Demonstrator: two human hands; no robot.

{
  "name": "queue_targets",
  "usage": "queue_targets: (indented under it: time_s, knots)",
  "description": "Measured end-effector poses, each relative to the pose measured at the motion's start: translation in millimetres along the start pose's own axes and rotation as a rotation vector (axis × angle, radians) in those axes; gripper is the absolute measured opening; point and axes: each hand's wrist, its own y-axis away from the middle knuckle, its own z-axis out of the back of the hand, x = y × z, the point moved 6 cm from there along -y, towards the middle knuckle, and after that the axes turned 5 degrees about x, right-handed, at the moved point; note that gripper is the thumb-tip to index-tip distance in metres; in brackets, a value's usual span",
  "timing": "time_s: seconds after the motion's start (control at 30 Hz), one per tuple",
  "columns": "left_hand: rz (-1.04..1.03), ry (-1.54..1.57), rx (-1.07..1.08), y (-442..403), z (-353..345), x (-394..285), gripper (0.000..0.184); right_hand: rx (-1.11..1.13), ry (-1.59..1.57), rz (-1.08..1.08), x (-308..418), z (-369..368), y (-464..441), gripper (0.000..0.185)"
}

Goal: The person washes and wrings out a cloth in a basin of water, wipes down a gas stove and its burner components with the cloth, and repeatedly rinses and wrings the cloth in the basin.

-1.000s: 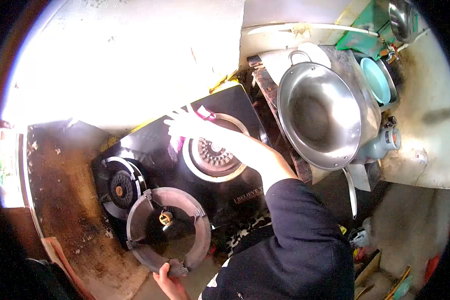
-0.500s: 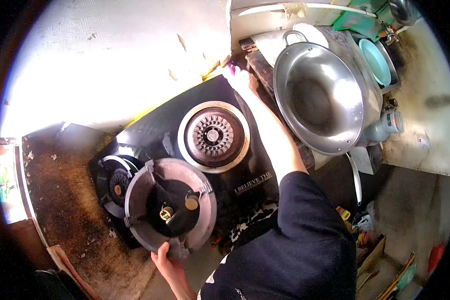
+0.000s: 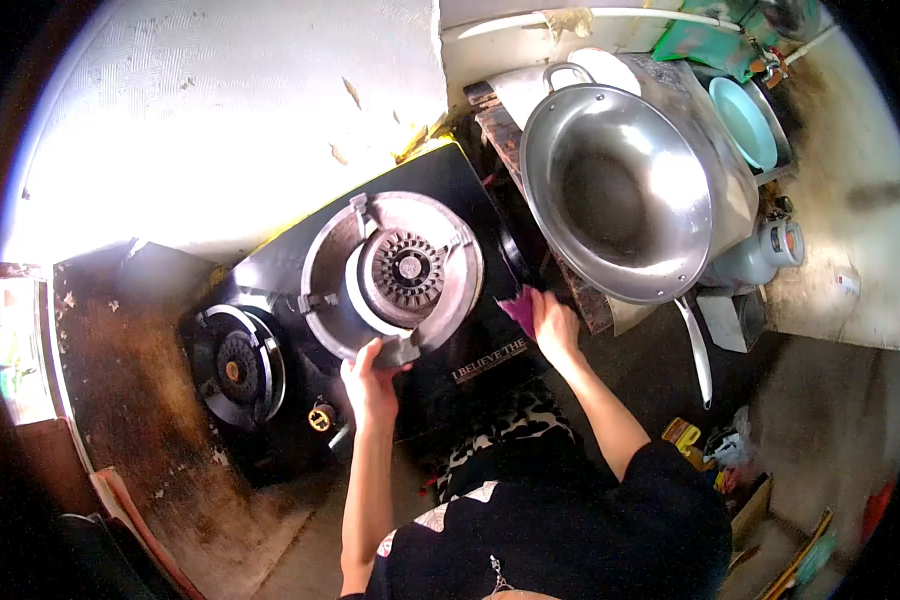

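Observation:
My left hand (image 3: 372,385) grips the near edge of a round metal pot-support ring (image 3: 327,255) with upright lugs. The ring is tilted over the right burner (image 3: 408,268) of a black gas stove (image 3: 445,175); whether it touches the stove top is unclear. Closed around a purple cloth (image 3: 517,310), my right hand (image 3: 555,328) is at the stove's right edge. To the left, the other burner (image 3: 235,370) has its own support ring around it. A control knob (image 3: 320,417) shows near the stove's front.
A large steel wok (image 3: 620,195) rests right of the stove, its white handle (image 3: 697,350) pointing toward me. Behind it are a turquoise basin (image 3: 745,122) and a grey gas cylinder (image 3: 770,250). A white wall (image 3: 370,50) borders the stove's back.
My left hand has carried the ring right and away from me, from the front left over the right burner. My right hand has come from the far corner toward me with the cloth.

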Motion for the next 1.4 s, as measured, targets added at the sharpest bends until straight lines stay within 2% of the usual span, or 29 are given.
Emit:
queue_targets:
  time_s: [0.07, 0.1, 0.17, 0.4, 0.5, 0.57, 0.6, 0.63, 0.67, 0.7, 0.77, 0.83, 0.9, 0.97, 1.03, 1.07, 1.1, 1.13, 1.17, 1.23, 1.33, 1.37, 1.4]
  knots:
    - [-0.005, 0.029, 0.042, -11, -13, 14, 0.020, -0.098, -0.045, 0.003, -18, 2, 24, 0.034]
    - [-0.017, 0.053, 0.031, -16, -14, 24, 0.020, -0.063, -0.042, -0.004, -27, 1, 34, 0.031]
    - [0.006, 0.088, 0.060, -22, -15, 42, 0.021, -0.089, -0.252, -0.008, -44, -4, 49, 0.029]
    - [0.072, 0.116, 0.127, -32, -13, 77, 0.023, -0.044, -0.521, -0.096, -46, -4, 57, 0.025]
    - [0.089, 0.131, 0.124, -35, -12, 80, 0.026, -0.182, -0.646, -0.087, -52, -9, 61, 0.024]
    - [0.089, 0.123, 0.112, -27, -20, 72, 0.031, -0.123, -0.775, -0.210, -63, -22, 71, 0.025]
    - [0.168, 0.177, 0.158, -35, -3, 88, 0.032, -0.090, -0.900, -0.302, -59, -21, 78, 0.026]
    - [0.250, 0.148, 0.226, -15, -17, 80, 0.032, -0.056, -1.028, -0.396, -51, -17, 87, 0.027]
    - [0.229, 0.090, 0.193, -1, -14, 79, 0.032, -0.065, -1.199, -0.470, -43, -15, 95, 0.027]
    - [0.209, 0.029, 0.160, 15, -10, 79, 0.032, -0.174, -1.114, -0.361, -46, -20, 95, 0.029]
    - [0.188, 0.034, 0.193, 55, -5, 79, 0.029, -0.172, -1.292, -0.473, -32, -20, 106, 0.034]
    - [0.179, -0.038, 0.206, 92, 8, 84, 0.026, -0.151, -1.156, -0.367, -50, -81, 110, 0.037]
    - [0.173, -0.089, 0.147, 122, 23, 89, 0.024, -0.339, -0.877, -0.143, -2, -73, 133, 0.035]
    - [0.187, -0.165, 0.075, 149, 26, 87, 0.023, -0.088, -0.998, -0.120, 2, -117, 133, 0.035]
    - [0.184, -0.293, 0.155, 160, 30, 92, 0.027, 0.427, -1.198, -0.168, 9, -89, 145, 0.035]
    - [0.201, -0.302, 0.171, 163, 31, 99, 0.025, 0.572, -1.026, -0.118, 4, -71, 149, 0.033]
    - [0.217, -0.313, 0.198, 166, 27, 107, 0.023, 0.309, -0.539, 0.258, -10, -64, 144, 0.030]
    - [0.238, -0.354, 0.169, 170, 16, 113, 0.022, 0.152, -0.449, 0.341, -36, -62, 143, 0.030]
    - [0.239, -0.359, 0.254, 168, 7, 121, 0.020, -0.006, -0.351, 0.415, -64, -52, 143, 0.030]
    - [0.222, -0.352, 0.341, 180, -38, 124, 0.020, -0.002, -0.293, 0.120, -156, -29, 141, 0.031]
    - [0.147, -0.347, 0.535, 194, -126, 127, 0.020, 0.090, -0.669, -0.520, -312, 47, 172, 0.030]
    - [0.105, -0.374, 0.586, 205, -163, 124, 0.021, -0.085, -0.979, -0.448, -378, 53, 177, 0.029]
    - [0.063, -0.390, 0.626, 213, -196, 125, 0.023, -0.220, -1.148, -0.568, -428, 85, 190, 0.029]
